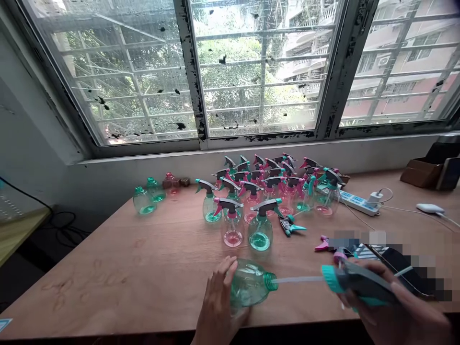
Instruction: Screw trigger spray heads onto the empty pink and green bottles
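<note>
My left hand [216, 301] wraps round a clear green bottle [248, 283] lying on its side near the front edge of the wooden table [143, 268], its threaded neck pointing right. My right hand [390, 306] grips a grey and teal spray head [355, 282]. The spray head's thin white dip tube [300, 279] runs left into the bottle's neck, and the head stays apart from the neck.
Several assembled spray bottles in green and pink [266, 196] stand in a cluster mid-table. Two capless green bottles [148, 195] sit at the left. Loose spray heads [293, 226] lie beside the cluster. A white power strip [357, 201] and cables lie right, a cardboard box [422, 172] beyond.
</note>
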Demonstrator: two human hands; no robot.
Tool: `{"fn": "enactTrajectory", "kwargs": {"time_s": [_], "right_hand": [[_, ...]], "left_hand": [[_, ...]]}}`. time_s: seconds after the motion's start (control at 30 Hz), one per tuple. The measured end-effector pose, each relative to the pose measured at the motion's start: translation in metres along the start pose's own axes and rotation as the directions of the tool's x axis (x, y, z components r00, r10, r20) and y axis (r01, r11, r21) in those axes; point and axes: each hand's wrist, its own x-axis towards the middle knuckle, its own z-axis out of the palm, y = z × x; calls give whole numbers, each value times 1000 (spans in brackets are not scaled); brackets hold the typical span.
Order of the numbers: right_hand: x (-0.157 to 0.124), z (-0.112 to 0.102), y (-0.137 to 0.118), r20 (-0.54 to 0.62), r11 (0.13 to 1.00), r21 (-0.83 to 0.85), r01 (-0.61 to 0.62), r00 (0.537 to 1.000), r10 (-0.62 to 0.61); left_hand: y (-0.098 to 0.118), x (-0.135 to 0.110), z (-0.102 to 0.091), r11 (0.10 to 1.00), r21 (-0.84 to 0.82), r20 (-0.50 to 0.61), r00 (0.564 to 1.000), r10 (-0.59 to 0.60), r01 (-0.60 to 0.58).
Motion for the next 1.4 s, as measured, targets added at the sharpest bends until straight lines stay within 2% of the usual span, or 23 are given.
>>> {"fn": "enactTrajectory", "kwargs": {"time_s": [0.03,0.07,0.13,0.23,0.33,0.43,0.57,0.67,0.77,0.87,0.97,1.2,1.27,1.33,1.4], "right_hand": [[-1,14,1,77,1000,-22,8,997,-6],[-1,28,4,101,999,-23,28,995,-25],[0,51,12,192,999,9,-34,981,31],[5,68,27,310,989,82,-121,947,90],[8,69,38,335,989,105,-106,940,66],[8,67,46,315,990,51,-128,943,106],[10,70,53,271,979,-21,-201,942,199],[14,73,57,306,967,9,-254,922,239],[17,72,60,349,968,7,-249,908,231],[17,70,62,344,973,-54,-225,910,230],[15,70,61,378,969,-95,-227,892,246],[14,68,54,475,966,-173,-192,843,253],[14,67,54,467,968,-149,-200,849,247],[14,68,55,440,971,-121,-209,865,241],[14,69,55,416,973,-111,-202,880,230]], "left_hand": [[0,1,-2,1000,-7,15,1000,15,-15],[0,2,-3,1000,-11,32,999,26,-26],[1,4,-7,999,-24,68,997,43,-41],[0,5,-9,996,-69,104,992,67,-60],[-2,1,-7,991,-137,137,990,25,-6],[-6,-4,-4,958,-245,182,978,-104,148],[-12,-9,-2,856,-397,249,937,-246,330],[-15,-7,-1,775,-480,269,910,-316,412],[-17,-2,-2,718,-521,332,884,-328,462],[-16,3,-4,693,-535,375,871,-317,482],[-14,5,-7,692,-528,366,867,-337,492],[-4,7,-15,707,-550,313,894,-321,446],[2,11,-13,655,-617,319,900,-298,436],[8,16,-7,547,-720,310,902,-300,429],[12,19,1,434,-797,276,893,-356,420]]}}
